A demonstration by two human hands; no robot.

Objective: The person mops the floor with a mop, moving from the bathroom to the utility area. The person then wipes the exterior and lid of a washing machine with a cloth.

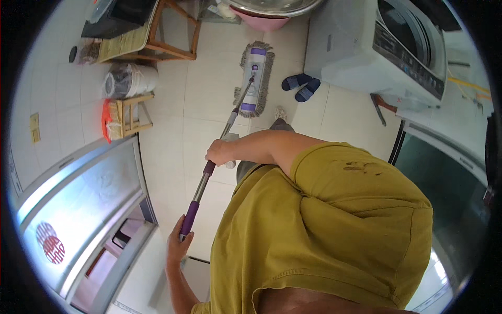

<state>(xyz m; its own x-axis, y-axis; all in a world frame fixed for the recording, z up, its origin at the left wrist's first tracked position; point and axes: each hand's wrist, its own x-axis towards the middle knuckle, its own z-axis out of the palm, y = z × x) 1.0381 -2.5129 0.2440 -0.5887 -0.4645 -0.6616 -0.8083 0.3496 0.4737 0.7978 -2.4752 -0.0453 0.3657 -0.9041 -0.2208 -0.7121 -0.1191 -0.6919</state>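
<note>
A flat mop [252,78] with a grey fringed pad and a white and purple head plate lies on the tiled floor ahead of me. Its long metal handle slants back toward my lower left. Around the purple end grip [189,217] my left hand [179,242] is closed. Farther up the pole, near a dark purple collar [209,168], my right hand [222,152] wraps the handle, with that arm reaching across my body. A pale shape [230,137] shows behind my right wrist, partly hidden. My patterned shoe [281,112] stands close to the mop head.
Dark blue slippers [301,86] lie right of the mop, beside a washing machine [348,47]. A pink basin [263,21] stands beyond it. At the left are a wooden stand [175,49], a white bucket [141,79], a small stool [137,125] and a glass door [86,193].
</note>
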